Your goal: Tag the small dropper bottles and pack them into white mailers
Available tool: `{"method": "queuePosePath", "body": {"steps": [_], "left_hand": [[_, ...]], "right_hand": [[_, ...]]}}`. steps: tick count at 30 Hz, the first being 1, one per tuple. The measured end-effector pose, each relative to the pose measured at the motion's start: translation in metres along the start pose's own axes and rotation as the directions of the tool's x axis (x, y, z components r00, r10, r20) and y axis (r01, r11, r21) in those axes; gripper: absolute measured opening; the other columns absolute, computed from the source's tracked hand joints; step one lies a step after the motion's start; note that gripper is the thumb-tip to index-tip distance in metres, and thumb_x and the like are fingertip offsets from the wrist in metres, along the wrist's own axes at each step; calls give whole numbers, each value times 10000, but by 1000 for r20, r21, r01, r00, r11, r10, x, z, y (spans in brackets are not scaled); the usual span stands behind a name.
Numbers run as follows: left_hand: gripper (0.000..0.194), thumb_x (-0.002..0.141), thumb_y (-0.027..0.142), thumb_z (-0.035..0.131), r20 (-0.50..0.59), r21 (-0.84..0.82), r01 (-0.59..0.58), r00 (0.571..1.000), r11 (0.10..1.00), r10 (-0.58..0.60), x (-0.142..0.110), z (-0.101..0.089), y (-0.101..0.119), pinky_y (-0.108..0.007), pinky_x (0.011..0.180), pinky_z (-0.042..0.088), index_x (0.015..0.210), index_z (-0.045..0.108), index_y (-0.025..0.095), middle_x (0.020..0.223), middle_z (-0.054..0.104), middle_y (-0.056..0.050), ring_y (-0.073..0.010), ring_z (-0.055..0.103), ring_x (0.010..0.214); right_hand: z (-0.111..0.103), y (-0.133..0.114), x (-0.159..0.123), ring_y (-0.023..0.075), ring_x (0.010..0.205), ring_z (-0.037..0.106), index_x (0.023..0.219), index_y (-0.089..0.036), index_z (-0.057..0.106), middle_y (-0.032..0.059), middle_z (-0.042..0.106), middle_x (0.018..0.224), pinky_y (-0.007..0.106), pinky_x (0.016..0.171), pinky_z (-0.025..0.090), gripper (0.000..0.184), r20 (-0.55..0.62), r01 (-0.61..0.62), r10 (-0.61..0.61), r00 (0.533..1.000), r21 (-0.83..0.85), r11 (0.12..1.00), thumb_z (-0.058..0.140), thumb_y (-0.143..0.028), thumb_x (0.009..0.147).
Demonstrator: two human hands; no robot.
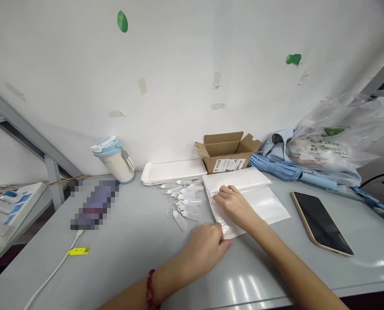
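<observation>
A white bubble mailer (pixel 269 204) lies on the grey table, its flap side toward the wall. My left hand (pixel 206 247) is closed at the mailer's near left corner, thumb and fingers together on its edge. My right hand (pixel 233 206) rests on top of the mailer near its left side, with curled fingers pressed against the sheet; the fingertips are partly hidden. Just left of the mailer lies a loose group of several small clear-white tubes with loops (pixel 189 201). Behind them is a stack of white mailers (pixel 174 170).
An open cardboard box (pixel 228 155) stands against the wall. To the right lie a blue folded umbrella (pixel 275 167), a plastic bag (pixel 333 142) and a phone (pixel 322 224). On the left are a cream-and-blue tumbler (pixel 116 161), a blurred-out device (pixel 96 204) and its white cable (pixel 51 275).
</observation>
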State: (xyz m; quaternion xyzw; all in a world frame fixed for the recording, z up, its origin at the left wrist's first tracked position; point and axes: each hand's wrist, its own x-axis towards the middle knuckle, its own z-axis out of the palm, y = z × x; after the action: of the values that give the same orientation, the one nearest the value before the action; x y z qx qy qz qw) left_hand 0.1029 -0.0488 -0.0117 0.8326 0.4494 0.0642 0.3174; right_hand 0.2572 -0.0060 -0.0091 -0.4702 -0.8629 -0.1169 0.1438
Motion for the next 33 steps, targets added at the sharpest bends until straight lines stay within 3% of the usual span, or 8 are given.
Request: {"method": "queuePosePath", "body": {"steps": [5,10,17,20,22,26,29,33], "left_hand": [[277,842,350,483,8,211,-51,999,976,50,-2,-5,7,-298,629,460,1044,481,161,850,678,-83,-248,647,768],[311,868,353,439,24,333,-103,995,937,101,6,-4,7,-335,648,483,1093,464,140,925,672,-109,-276,651,803],[282,871,362,441,31,345,-226,973,911,229,9,-14,-1,-333,624,485,1046,503,148,903,669,-100,-258,650,766],[237,899,288,390,-207,321,-160,950,933,234,23,-49,-21,-311,685,476,1067,514,176,972,652,-75,-208,632,807],[217,898,238,380,-396,357,-38,899,933,188,37,-81,-44,-306,724,464,1005,558,173,973,636,-74,-198,605,845],[163,834,221,484,-461,404,69,877,912,138,56,-131,-96,-340,737,447,847,635,162,923,632,-100,-271,531,979],[155,813,240,520,-453,400,64,881,914,136,57,-138,-122,-342,752,442,843,657,175,926,637,-85,-261,527,965],[194,827,266,494,-493,370,83,862,925,120,55,-125,-136,-325,730,442,857,667,185,929,634,-76,-242,523,955]], "right_hand": [[-1,-2,1,196,766,495,690,-139,604,64,628,712,310,689,295,124,26,18,-18,1000,-12,1000,573,-77,792],[1,-2,2,171,750,541,688,-159,626,28,643,694,278,680,324,192,40,-53,50,998,55,997,579,-258,846],[2,4,-1,148,644,596,751,-171,661,23,666,692,233,584,355,162,65,-181,175,982,120,976,572,-268,846],[1,5,-2,149,658,617,759,-174,661,31,679,705,223,567,358,226,62,-223,217,974,125,967,497,-266,885],[1,6,-2,147,650,620,759,-176,660,34,680,704,221,557,358,264,57,-249,244,968,118,961,460,-273,901],[0,8,-3,146,670,628,791,-182,659,33,689,742,222,562,363,262,42,-292,289,956,93,952,442,-275,907],[0,10,-4,147,696,638,834,-192,654,25,700,783,220,563,362,224,47,-312,309,950,68,948,455,-272,900],[0,14,-5,172,688,641,1005,-195,616,37,706,816,235,534,332,190,68,-337,336,939,5,941,498,-261,872]]}}
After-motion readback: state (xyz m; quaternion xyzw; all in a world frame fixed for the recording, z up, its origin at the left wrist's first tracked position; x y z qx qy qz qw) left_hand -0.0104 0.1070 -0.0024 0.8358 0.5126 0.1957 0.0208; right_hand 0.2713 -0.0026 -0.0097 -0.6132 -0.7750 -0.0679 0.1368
